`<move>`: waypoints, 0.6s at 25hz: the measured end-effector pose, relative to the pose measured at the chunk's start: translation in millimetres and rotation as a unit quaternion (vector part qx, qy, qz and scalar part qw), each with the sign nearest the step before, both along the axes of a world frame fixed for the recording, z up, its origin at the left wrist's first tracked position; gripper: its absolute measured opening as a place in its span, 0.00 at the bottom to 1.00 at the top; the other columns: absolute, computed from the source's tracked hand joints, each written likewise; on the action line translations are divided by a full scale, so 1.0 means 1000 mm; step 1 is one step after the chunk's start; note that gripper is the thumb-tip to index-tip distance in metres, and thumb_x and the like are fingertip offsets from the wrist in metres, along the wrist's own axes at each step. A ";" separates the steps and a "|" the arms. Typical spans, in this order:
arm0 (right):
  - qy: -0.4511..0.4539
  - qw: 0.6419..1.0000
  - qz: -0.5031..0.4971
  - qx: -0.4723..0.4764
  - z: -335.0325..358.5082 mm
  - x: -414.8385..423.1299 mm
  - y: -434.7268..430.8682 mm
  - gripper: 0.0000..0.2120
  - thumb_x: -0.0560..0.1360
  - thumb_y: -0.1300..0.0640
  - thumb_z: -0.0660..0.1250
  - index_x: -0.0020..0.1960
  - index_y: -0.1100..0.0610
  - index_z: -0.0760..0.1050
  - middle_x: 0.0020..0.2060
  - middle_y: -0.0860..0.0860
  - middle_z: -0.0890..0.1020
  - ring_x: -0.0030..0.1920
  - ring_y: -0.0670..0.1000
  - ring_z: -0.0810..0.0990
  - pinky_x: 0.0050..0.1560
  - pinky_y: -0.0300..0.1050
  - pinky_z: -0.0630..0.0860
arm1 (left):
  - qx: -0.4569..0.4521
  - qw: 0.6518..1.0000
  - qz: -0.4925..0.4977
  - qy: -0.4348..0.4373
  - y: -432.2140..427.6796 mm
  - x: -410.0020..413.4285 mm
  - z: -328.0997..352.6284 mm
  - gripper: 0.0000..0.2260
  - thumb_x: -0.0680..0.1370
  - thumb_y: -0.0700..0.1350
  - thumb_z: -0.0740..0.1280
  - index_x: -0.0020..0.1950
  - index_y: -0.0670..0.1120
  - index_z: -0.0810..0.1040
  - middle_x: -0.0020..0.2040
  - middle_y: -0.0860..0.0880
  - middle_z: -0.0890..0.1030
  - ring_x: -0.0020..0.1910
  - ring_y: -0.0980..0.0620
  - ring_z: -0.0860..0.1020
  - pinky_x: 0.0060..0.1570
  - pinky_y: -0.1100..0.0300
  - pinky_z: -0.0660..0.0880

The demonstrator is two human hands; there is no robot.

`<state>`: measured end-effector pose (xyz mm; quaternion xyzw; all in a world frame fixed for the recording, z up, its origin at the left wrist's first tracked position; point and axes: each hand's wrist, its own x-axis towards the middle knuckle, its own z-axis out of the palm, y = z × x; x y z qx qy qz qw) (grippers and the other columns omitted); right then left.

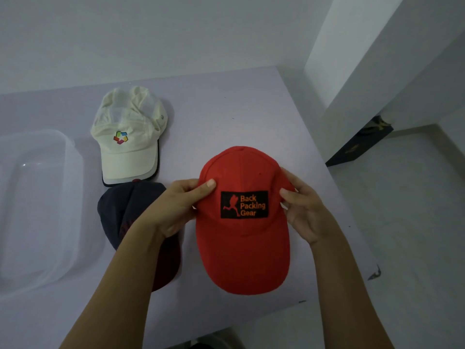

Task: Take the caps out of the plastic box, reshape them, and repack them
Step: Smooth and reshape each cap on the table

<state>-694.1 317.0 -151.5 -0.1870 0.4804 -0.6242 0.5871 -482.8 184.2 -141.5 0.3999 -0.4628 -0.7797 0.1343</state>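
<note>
A red cap (242,250) with a black "Back Packing Gear" patch is held above the table, brim toward me. My left hand (176,207) grips its left side, thumb on the crown. My right hand (303,210) grips the right side, fingers behind the crown. A cream cap (128,147) with a multicoloured logo lies flat further back on the left. A dark navy cap (125,210) with a dark red brim lies partly hidden under my left forearm. The clear plastic box (73,177) stands at the left edge and looks empty.
The pale lilac table (226,117) ends just right of my right hand and near my body. Beyond the right edge is a white floor with a dark box (362,144) against the wall. White walls stand behind the table.
</note>
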 end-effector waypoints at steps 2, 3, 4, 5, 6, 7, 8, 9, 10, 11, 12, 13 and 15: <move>0.020 0.999 0.048 0.010 0.003 -0.003 0.002 0.30 0.59 0.53 0.79 0.60 0.54 0.77 0.54 0.51 0.83 0.54 0.50 0.82 0.47 0.44 0.80 | 0.016 0.999 0.028 0.039 -0.002 0.001 -0.002 0.14 0.64 0.54 0.71 0.40 0.45 0.86 0.42 0.46 0.86 0.42 0.53 0.84 0.41 0.61 0.80; 0.032 0.996 0.076 0.024 0.006 -0.004 0.003 0.28 0.60 0.52 0.78 0.59 0.54 0.78 0.53 0.51 0.84 0.53 0.50 0.82 0.46 0.44 0.80 | 0.028 0.997 0.040 0.067 -0.002 0.003 -0.003 0.15 0.62 0.55 0.74 0.40 0.45 0.86 0.42 0.46 0.86 0.42 0.53 0.84 0.41 0.60 0.81; 0.050 0.992 0.106 0.045 0.011 -0.003 0.003 0.26 0.62 0.51 0.76 0.58 0.55 0.78 0.52 0.52 0.84 0.53 0.51 0.83 0.46 0.44 0.80 | 0.038 0.994 0.046 0.092 -0.002 0.004 -0.005 0.19 0.61 0.56 0.76 0.43 0.43 0.85 0.44 0.45 0.86 0.44 0.52 0.84 0.45 0.58 0.81; 0.077 0.985 0.137 0.069 0.014 -0.004 0.003 0.24 0.63 0.49 0.74 0.57 0.56 0.79 0.52 0.53 0.84 0.53 0.51 0.83 0.47 0.44 0.80 | 0.047 0.992 0.048 0.103 -0.002 0.004 -0.006 0.25 0.60 0.57 0.77 0.48 0.41 0.84 0.48 0.44 0.85 0.48 0.50 0.84 0.50 0.56 0.81; 0.113 0.976 0.160 0.095 0.016 -0.004 0.003 0.23 0.65 0.47 0.71 0.56 0.58 0.79 0.52 0.54 0.84 0.54 0.52 0.82 0.50 0.45 0.80 | 0.051 0.992 0.053 0.102 -0.001 0.003 -0.009 0.28 0.62 0.58 0.77 0.52 0.39 0.82 0.51 0.42 0.85 0.52 0.48 0.82 0.55 0.55 0.79; 0.159 0.965 0.175 0.117 0.018 -0.004 0.003 0.23 0.66 0.45 0.69 0.55 0.59 0.80 0.53 0.54 0.83 0.55 0.52 0.81 0.56 0.47 0.78 | 0.047 0.992 0.061 0.096 0.002 0.000 -0.010 0.27 0.66 0.57 0.74 0.55 0.38 0.80 0.54 0.42 0.84 0.56 0.47 0.81 0.59 0.54 0.77; 0.223 0.950 0.174 0.135 0.017 -0.004 0.002 0.23 0.66 0.43 0.68 0.53 0.59 0.80 0.55 0.54 0.81 0.58 0.50 0.79 0.62 0.49 0.75 | 0.030 0.993 0.077 0.082 0.002 -0.002 -0.013 0.25 0.70 0.55 0.70 0.57 0.38 0.79 0.56 0.42 0.82 0.59 0.46 0.79 0.62 0.54 0.74; 0.298 0.930 0.160 0.147 0.016 -0.005 0.002 0.22 0.68 0.42 0.66 0.51 0.59 0.81 0.58 0.52 0.77 0.60 0.48 0.75 0.66 0.48 0.70 | 0.004 0.994 0.087 0.065 0.003 -0.003 -0.013 0.22 0.72 0.55 0.68 0.56 0.38 0.79 0.56 0.42 0.82 0.59 0.46 0.77 0.64 0.54 0.72; 0.374 0.906 0.130 0.149 0.015 -0.004 0.001 0.20 0.70 0.43 0.65 0.48 0.59 0.81 0.59 0.49 0.73 0.62 0.46 0.71 0.66 0.45 0.66 | -0.034 0.994 0.091 0.046 0.003 -0.004 -0.013 0.21 0.74 0.56 0.67 0.53 0.38 0.80 0.53 0.41 0.81 0.56 0.46 0.77 0.63 0.54 0.70; 0.429 0.888 0.094 0.135 0.015 -0.002 0.000 0.17 0.73 0.46 0.65 0.46 0.59 0.81 0.59 0.46 0.69 0.62 0.43 0.68 0.63 0.42 0.66 | -0.077 0.993 0.089 0.024 0.004 -0.006 -0.011 0.23 0.74 0.59 0.66 0.48 0.38 0.80 0.48 0.41 0.80 0.51 0.46 0.76 0.59 0.54 0.70; 0.453 0.883 0.066 0.103 0.015 0.001 -0.001 0.13 0.75 0.49 0.64 0.45 0.58 0.81 0.57 0.45 0.69 0.60 0.43 0.69 0.60 0.40 0.68 | -0.125 0.989 0.083 -0.002 0.006 -0.007 -0.009 0.24 0.75 0.61 0.64 0.44 0.37 0.78 0.44 0.42 0.77 0.46 0.47 0.75 0.55 0.54 0.70; 0.443 0.892 0.057 0.065 0.015 0.004 -0.002 0.10 0.77 0.51 0.63 0.46 0.56 0.80 0.54 0.44 0.72 0.56 0.43 0.73 0.56 0.38 0.72 | -0.177 0.980 0.080 -0.031 0.009 -0.007 -0.007 0.25 0.77 0.60 0.61 0.43 0.35 0.75 0.40 0.43 0.75 0.42 0.49 0.73 0.49 0.55 0.70; 0.383 0.919 0.090 0.018 0.018 0.009 -0.005 0.08 0.79 0.57 0.60 0.51 0.50 0.78 0.45 0.41 0.79 0.47 0.43 0.78 0.49 0.37 0.74 | -0.294 0.948 0.081 -0.093 0.014 -0.008 -0.002 0.19 0.81 0.53 0.56 0.38 0.40 0.71 0.33 0.48 0.69 0.34 0.58 0.69 0.39 0.61 0.68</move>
